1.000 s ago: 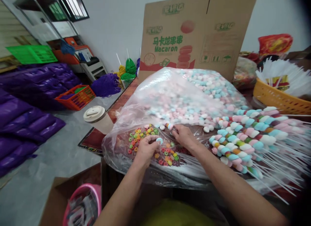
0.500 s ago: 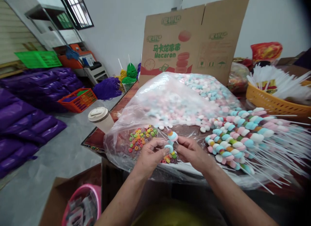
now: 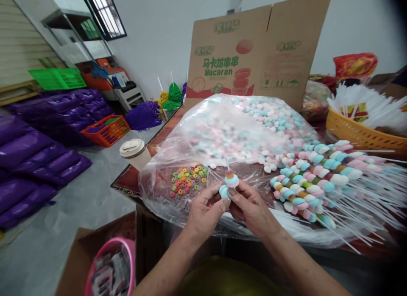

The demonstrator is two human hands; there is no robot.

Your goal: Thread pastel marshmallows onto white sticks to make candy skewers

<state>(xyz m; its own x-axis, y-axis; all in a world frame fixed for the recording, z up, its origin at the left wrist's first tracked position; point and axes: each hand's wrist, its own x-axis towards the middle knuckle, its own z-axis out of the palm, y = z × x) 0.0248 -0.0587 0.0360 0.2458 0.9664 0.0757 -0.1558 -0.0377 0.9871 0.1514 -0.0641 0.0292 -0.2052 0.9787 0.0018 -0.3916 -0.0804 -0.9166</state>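
My left hand (image 3: pixel 206 207) pinches a light-blue marshmallow (image 3: pixel 224 191) between thumb and fingers. Close against it, my right hand (image 3: pixel 251 205) grips a marshmallow skewer (image 3: pixel 232 180), which carries coloured rings and a blue, white and pink marshmallow near its upper end. The lower stick is hidden by my fingers. Left of my hands, loose cereal rings (image 3: pixel 187 179) lie on the clear plastic. A big plastic bag of marshmallows (image 3: pixel 222 130) spreads out beyond my hands. To the right are piled finished skewers (image 3: pixel 311 181) with white sticks pointing toward me.
A cardboard box (image 3: pixel 254 54) stands behind the bag. On the right is a yellow basket (image 3: pixel 365 128) with white sticks. A lidded cup (image 3: pixel 133 152) stands at the table's left edge. Below left, a pink tub (image 3: pixel 132 262) holds small packets.
Both hands have shifted slightly right and lower in view with the skewer. The blue marshmallow in my left hand now sits just below and left of the skewer's top marshmallow.
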